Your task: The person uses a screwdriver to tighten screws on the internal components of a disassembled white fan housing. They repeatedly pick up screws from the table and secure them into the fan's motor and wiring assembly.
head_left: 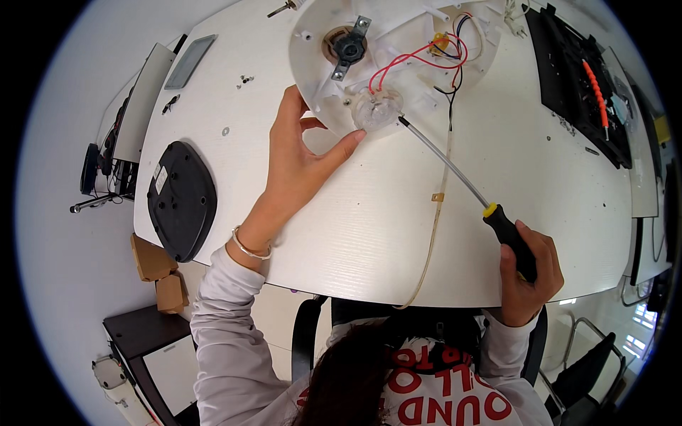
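A white round plastic housing (419,78) lies at the far side of the table, its inside facing up. My left hand (305,153) grips its near left rim, fingers behind the wall and thumb by a clear round plastic part (376,108). Red wires (408,58) run from that part across the housing. My right hand (533,273) is wrapped round the black handle of a screwdriver (455,170). The screwdriver's tip is beside the clear part; whether it touches cannot be made out. A dark metal-tabbed piece (349,48) sits in the housing at the left.
On the left lie a black base plate (182,201), a grey rectangular tray (190,62) and several small screws (245,79). At right is an open black tool case (586,92) with an orange-handled tool (595,89). A pale cord (431,241) trails over the near edge.
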Demonstrator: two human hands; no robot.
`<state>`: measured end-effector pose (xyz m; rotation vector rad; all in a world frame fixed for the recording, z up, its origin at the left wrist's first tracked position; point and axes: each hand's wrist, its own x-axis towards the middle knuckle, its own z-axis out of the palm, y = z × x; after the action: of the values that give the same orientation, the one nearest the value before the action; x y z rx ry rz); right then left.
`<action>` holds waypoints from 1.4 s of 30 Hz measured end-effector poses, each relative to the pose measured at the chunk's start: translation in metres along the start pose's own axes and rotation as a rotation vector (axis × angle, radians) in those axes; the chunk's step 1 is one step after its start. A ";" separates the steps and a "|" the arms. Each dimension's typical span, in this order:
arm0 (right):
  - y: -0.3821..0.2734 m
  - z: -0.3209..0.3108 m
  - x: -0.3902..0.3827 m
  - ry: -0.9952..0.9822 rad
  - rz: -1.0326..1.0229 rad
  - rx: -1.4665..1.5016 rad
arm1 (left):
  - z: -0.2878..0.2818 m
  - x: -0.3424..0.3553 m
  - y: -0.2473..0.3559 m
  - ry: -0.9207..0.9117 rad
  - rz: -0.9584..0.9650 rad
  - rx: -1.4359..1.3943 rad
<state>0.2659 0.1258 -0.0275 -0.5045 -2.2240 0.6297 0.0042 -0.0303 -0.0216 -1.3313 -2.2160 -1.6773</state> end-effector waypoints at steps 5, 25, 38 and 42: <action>0.000 -0.001 0.000 -0.003 -0.007 0.009 | -0.001 0.000 -0.001 -0.006 -0.003 0.012; 0.000 -0.003 -0.002 0.003 0.024 0.043 | -0.001 -0.001 -0.001 0.003 0.001 0.035; 0.000 -0.002 -0.001 0.001 0.022 0.018 | 0.000 -0.001 -0.001 0.008 0.000 0.028; 0.002 -0.002 -0.001 -0.007 0.036 0.029 | 0.000 -0.001 -0.001 0.006 0.001 0.027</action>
<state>0.2678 0.1277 -0.0282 -0.5295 -2.2139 0.6824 0.0038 -0.0309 -0.0229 -1.3189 -2.2265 -1.6425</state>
